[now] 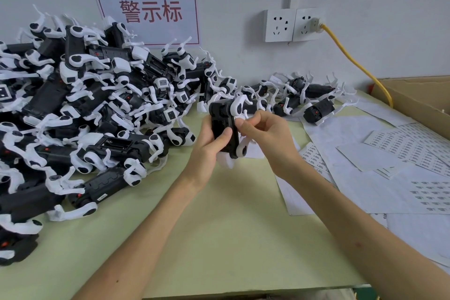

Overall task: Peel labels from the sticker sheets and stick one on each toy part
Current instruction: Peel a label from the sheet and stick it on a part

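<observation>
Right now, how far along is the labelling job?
Done: the sticker sheets look partly peeled, and one piled dog shows a sticker on its body. In hand: the left hand grips a toy robot dog while the right hand pinches what looks like a label against it. Left: many printed labels remain; which piled dogs lack one can't be told.

1. The pale green desk [219, 226] carried everything, and its bare surface showed below the left hand [207, 146] and the right hand [265, 134].
2. A tall pile of toy parts [73, 109], black and white, lay heaped to the left of the left hand.
3. A thinner row of toy parts [304, 97] lay beyond the right hand, along the wall.
4. Overlapping sticker sheets [401, 143] were spread to the right of the right hand, some with printed labels, some blank.
5. A cardboard box [414, 95] stood far right of the right hand.
</observation>
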Motion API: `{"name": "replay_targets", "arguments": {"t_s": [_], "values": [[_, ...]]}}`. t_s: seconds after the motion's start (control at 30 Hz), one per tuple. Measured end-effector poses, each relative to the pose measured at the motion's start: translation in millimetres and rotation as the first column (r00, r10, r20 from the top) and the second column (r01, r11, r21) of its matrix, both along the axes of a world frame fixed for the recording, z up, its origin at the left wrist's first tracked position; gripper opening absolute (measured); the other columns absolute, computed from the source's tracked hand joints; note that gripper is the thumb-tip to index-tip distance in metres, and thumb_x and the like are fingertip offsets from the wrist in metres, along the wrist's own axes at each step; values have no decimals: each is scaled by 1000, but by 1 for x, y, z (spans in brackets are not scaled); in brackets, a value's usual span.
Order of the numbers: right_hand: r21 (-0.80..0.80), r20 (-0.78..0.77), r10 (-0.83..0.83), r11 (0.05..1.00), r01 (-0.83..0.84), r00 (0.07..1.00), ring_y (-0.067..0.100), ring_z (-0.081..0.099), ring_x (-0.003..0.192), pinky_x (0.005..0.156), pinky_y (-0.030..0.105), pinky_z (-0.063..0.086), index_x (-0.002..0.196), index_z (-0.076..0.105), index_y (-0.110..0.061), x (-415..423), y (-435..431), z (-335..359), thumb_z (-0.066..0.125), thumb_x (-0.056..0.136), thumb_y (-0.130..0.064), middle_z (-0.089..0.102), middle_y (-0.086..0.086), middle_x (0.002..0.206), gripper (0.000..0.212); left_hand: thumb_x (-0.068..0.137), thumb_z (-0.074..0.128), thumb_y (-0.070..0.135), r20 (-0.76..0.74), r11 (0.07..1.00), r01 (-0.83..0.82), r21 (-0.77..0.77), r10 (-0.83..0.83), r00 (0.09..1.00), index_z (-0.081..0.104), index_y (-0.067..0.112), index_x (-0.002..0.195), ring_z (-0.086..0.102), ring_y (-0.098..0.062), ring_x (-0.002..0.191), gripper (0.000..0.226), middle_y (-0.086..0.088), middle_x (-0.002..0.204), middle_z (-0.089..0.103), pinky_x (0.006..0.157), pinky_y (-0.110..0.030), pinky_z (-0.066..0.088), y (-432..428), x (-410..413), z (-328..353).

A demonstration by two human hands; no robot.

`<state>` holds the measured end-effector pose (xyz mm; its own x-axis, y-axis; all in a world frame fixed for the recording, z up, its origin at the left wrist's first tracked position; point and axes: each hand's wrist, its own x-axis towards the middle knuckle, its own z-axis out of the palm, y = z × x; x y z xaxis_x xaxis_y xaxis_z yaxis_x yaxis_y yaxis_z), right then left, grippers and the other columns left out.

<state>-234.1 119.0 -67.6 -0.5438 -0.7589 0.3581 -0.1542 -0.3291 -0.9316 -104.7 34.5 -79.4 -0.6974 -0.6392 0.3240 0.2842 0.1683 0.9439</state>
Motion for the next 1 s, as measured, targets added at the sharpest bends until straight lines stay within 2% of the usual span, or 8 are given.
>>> {"name": "replay_targets", "arguments": {"t_s": [0.1,0.2,0.33,0.43,0.6,0.8,0.93,1.0], "values": [[33,29,36,999,-37,999,6,57,57,59,10,42,67,53,-12,0,1,0,74,92,-20,63,3,60,34,93,54,28,-21,995,40,90,-39,999,55,11,136,66,-18,115,46,-9,125,69,99,-31,52,0,1,2],[75,63,131,988,-135,989,12,51,61,57,17,36,72,55,-13,2,1,2,62,100,-20,56,4,68,30,92,54,31,-36,976,98,196,-92,995,58,1,133,68,-20,99,51,-9,106,70,87,-28,55,0,1,4],[70,55,181,980,-184,982,9,47,57,51,17,31,76,56,-13,2,4,5,65,94,-25,54,-1,66,23,91,52,35,-67,944,162,286,-149,987,55,-4,136,66,-21,100,59,-11,106,68,87,-28,56,-1,3,6],[43,-9,146,988,-145,989,6,47,51,50,12,36,74,56,-11,4,3,2,68,96,-21,54,-5,59,27,92,51,34,-36,949,164,269,-160,986,58,0,133,67,-21,103,54,-11,112,70,84,-29,57,-1,3,4],[43,-20,253,967,-252,967,19,46,58,58,24,43,74,48,-9,5,3,0,61,94,-25,51,-1,62,28,95,54,33,2,980,118,158,-119,993,66,7,118,70,-20,92,37,-8,100,71,76,-31,59,1,3,5],[44,-53,292,956,-290,955,30,45,64,59,28,41,83,44,14,4,-1,-6,52,99,-24,47,22,72,42,97,63,40,77,995,85,61,-89,993,59,0,114,66,-61,82,43,-41,94,63,85,-74,49,4,6,8],[60,-62,275,961,-272,959,28,47,63,60,28,42,85,45,16,3,-1,-8,44,107,-12,47,26,72,36,93,66,48,106,999,45,13,-46,993,59,2,112,68,-56,83,50,-38,95,66,83,-76,47,5,6,9],[66,-53,272,961,-268,961,29,47,63,61,30,42,86,46,16,3,-2,-8,42,108,-10,50,22,74,34,92,66,49,120,1000,25,-4,-25,992,61,6,110,70,-52,84,48,-33,95,68,84,-66,53,3,6,9]]}}
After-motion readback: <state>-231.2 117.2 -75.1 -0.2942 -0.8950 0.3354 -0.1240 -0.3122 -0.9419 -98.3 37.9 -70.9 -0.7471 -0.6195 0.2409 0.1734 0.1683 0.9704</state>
